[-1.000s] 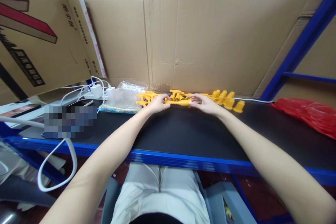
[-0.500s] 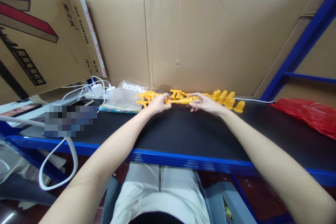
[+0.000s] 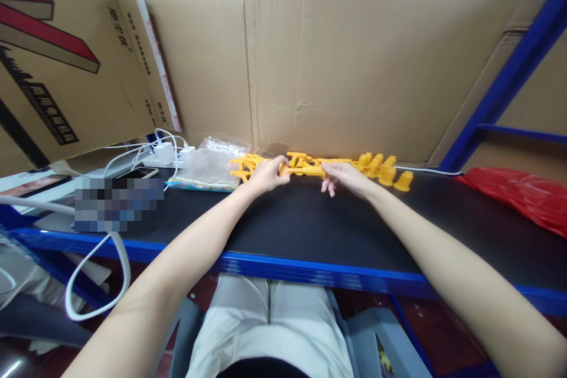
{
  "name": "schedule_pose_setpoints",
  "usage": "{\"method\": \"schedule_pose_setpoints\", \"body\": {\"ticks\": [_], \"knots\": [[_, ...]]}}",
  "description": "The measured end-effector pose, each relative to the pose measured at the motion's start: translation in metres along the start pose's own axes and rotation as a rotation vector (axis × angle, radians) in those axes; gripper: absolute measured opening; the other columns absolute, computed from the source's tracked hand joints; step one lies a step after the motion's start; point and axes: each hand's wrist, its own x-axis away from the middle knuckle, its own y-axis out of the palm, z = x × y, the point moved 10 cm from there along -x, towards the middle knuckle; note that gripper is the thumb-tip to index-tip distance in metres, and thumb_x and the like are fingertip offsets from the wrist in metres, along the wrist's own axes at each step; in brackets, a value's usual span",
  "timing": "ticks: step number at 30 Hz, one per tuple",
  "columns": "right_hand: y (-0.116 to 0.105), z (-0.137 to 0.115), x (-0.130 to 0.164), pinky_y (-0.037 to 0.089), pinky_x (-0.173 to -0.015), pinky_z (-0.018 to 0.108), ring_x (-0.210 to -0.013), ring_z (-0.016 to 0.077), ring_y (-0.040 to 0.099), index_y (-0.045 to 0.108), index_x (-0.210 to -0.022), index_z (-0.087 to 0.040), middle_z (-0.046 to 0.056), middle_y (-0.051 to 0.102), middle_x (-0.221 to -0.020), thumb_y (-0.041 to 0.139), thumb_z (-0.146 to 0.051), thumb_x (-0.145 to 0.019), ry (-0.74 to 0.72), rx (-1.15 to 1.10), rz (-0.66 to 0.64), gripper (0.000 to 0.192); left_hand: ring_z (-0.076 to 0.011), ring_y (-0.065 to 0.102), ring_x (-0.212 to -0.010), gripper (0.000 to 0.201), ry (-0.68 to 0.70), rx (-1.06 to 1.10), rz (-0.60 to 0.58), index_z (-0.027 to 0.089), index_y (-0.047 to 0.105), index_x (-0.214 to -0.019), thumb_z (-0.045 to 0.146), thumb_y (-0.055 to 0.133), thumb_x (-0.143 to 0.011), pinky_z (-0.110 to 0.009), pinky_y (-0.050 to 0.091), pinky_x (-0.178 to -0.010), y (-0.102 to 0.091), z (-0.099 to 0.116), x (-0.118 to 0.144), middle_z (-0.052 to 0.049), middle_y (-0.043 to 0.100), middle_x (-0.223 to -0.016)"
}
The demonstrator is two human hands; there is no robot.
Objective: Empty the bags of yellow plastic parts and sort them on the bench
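Observation:
Between my hands lies a long yellow plastic piece (image 3: 309,171), level just above the black tabletop. My left hand (image 3: 269,174) is closed on its left end. At its right end my right hand (image 3: 344,178) pinches it between thumb and forefinger, the other fingers hanging loosely below. Beside my left hand is a heap of yellow branched plastic parts (image 3: 241,166). Behind the held piece lie more yellow parts (image 3: 297,157), partly hidden by it. To the right of my right hand stand several yellow cone-shaped pieces (image 3: 387,173).
A clear plastic bag (image 3: 212,159) lies left of the heap, near white chargers and cables (image 3: 165,152). A red plastic bag (image 3: 518,198) is at the right. Cardboard (image 3: 354,71) walls the back. The table has a blue front edge (image 3: 310,270).
My right hand's grip has shifted on the piece's right end, its lower fingers now dropping further down. My left hand has stayed in place.

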Motion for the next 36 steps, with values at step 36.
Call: {"method": "schedule_pose_setpoints", "body": {"ticks": [36], "knots": [[-0.016,0.009,-0.010,0.053,-0.070,0.034,-0.063,0.0147,0.065,0.046,-0.107,-0.020,0.000,0.063,-0.081,0.071,-0.041,-0.068,-0.124,0.023,0.045,0.051,-0.0135,0.053,-0.060,0.038,0.035,-0.089,-0.019,0.019,0.056,-0.102,0.049,0.060,-0.078,-0.022,0.035,-0.059,0.004,0.002,0.000,0.000,0.060,-0.067]]}}
